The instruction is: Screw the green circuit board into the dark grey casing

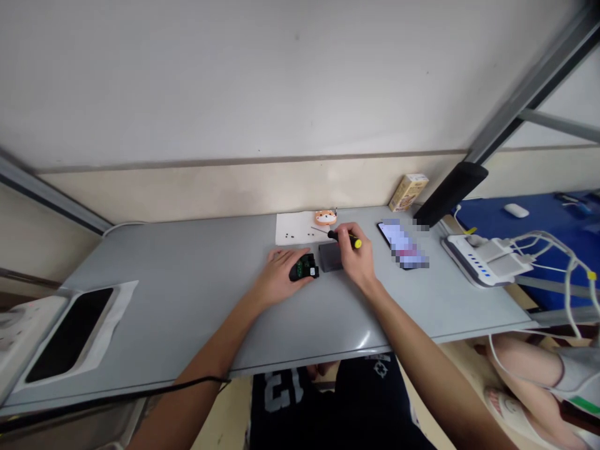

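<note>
My left hand [280, 277] is wrapped round a small black device [304, 267] with a green circuit board showing, low over the grey table. In my right hand [356, 255] is a black and yellow screwdriver [333, 235], its thin shaft pointing left over a white sheet of paper [294, 224]. Several tiny dark screws [292, 237] lie on that paper. Under and beside my right hand sits a dark grey box-like piece [330, 257], to the right of the device. An orange and white animal-faced item [325, 217] rests at the paper's back right.
A lit phone [399, 240], a small carton [407, 192] and a black cylinder [452, 192] stand or lie to the right, before a power strip [485, 265] with white cables. At far left a dark phone [70, 334] lies on paper. Another person's legs [525, 362] show at lower right.
</note>
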{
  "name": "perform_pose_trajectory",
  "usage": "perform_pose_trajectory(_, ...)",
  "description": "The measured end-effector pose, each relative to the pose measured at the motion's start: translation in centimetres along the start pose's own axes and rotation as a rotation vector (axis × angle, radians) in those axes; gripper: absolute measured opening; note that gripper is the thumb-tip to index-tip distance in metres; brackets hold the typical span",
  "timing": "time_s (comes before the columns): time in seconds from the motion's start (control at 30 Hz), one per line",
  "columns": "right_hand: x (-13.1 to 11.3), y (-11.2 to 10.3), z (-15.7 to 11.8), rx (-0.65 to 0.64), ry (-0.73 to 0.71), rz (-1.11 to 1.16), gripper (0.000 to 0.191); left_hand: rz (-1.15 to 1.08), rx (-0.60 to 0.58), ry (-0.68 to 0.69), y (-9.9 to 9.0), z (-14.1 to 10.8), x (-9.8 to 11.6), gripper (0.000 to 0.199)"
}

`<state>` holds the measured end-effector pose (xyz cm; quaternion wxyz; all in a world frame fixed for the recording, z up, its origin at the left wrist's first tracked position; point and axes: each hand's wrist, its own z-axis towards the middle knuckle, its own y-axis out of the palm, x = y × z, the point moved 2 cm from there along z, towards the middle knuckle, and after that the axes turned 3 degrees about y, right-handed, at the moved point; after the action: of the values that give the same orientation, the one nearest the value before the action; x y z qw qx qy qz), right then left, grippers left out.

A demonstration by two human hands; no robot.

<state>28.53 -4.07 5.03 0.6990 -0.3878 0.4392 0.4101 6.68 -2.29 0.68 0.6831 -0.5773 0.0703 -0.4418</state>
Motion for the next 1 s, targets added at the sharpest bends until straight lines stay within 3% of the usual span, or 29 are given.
perform_pose_trajectory(0.13,-0.3,0.1,-0.2,-0.006,-0.046,-0.113,0.039,-0.053,0.02,-0.06,0.0,0.0,-0.2,0.065)
perform_pose_trajectory(0.4,0.3,-0.2,0.5,-0.013,0.028,-0.275,0.04,-0.061,0.015,-0.08,0.2,0.2,-0.5,0.069)
perform_pose_trajectory(0.67,0.8,0.6,0.5,-0.139,0.02,-0.333,0.033,-0.033,0.007,-0.072,0.0,0.3,-0.2,0.073)
perform_pose_trajectory(1.0,1.1,0.4,0.8,-0.111,0.0,-0.318,0.036,-0.014,0.039,-0.049,0.1,0.1,-0.5,0.066)
